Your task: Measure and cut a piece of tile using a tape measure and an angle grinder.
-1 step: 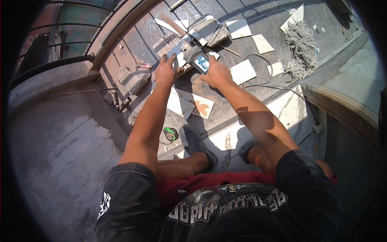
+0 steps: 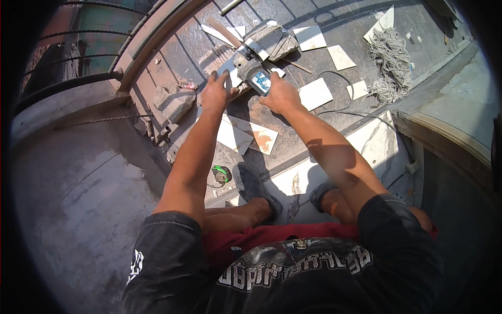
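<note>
My left hand (image 2: 215, 93) grips a white tile piece (image 2: 231, 75), its fingers on the near left end. My right hand (image 2: 280, 95) is closed around a power tool (image 2: 260, 81) with a grey metal head and a blue label, which looks like an angle grinder. The tool's head is at the tile piece's right side; whether they touch, I cannot tell. A broken concrete block (image 2: 277, 42) and a wooden strip (image 2: 222, 31) lie just beyond the tool. Cut white tiles (image 2: 314, 93) lie around my hands, some below them near my feet.
A black cable (image 2: 345, 112) runs to the right. A grey mop head (image 2: 389, 63) lies at the right, rubble (image 2: 175, 104) at the left. A green tape measure (image 2: 221, 175) sits by my shoe (image 2: 251, 183). A metal railing (image 2: 83, 34) bounds the upper left; a ledge (image 2: 444, 110) is at the right.
</note>
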`<state>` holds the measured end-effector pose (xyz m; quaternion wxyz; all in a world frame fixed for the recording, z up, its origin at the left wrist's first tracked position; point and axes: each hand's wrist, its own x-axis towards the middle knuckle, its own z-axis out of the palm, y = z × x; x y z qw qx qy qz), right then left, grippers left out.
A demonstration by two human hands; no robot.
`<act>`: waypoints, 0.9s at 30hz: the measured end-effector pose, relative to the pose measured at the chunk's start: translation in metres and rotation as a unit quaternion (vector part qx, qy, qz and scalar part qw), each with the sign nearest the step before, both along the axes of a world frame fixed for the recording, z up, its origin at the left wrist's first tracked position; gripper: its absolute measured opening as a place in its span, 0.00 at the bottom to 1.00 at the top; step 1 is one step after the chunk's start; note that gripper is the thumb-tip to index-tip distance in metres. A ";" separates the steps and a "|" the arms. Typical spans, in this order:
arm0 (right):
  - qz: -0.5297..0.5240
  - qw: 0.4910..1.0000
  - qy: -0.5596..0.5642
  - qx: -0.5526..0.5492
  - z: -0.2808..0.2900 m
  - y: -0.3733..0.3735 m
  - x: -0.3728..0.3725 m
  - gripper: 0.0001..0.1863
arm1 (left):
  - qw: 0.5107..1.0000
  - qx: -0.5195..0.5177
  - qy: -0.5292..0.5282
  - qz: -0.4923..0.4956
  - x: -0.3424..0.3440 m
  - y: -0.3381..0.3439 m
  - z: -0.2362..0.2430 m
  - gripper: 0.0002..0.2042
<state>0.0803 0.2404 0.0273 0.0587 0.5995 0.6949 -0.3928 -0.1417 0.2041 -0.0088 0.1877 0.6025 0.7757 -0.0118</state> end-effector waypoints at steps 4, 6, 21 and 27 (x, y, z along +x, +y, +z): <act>0.005 1.000 -0.012 -0.028 0.007 0.009 -0.014 0.38 | 1.000 0.005 -0.003 0.006 -0.003 -0.003 0.000 0.33; 0.004 1.000 -0.007 -0.022 0.008 0.015 -0.021 0.39 | 1.000 0.004 -0.005 0.008 -0.004 -0.002 0.001 0.33; 0.005 1.000 -0.004 -0.017 0.009 0.016 -0.018 0.38 | 1.000 0.016 0.001 0.003 -0.003 -0.002 -0.002 0.33; 0.008 1.000 -0.009 -0.016 0.009 0.015 -0.018 0.39 | 1.000 0.002 0.003 0.013 -0.001 -0.001 0.001 0.33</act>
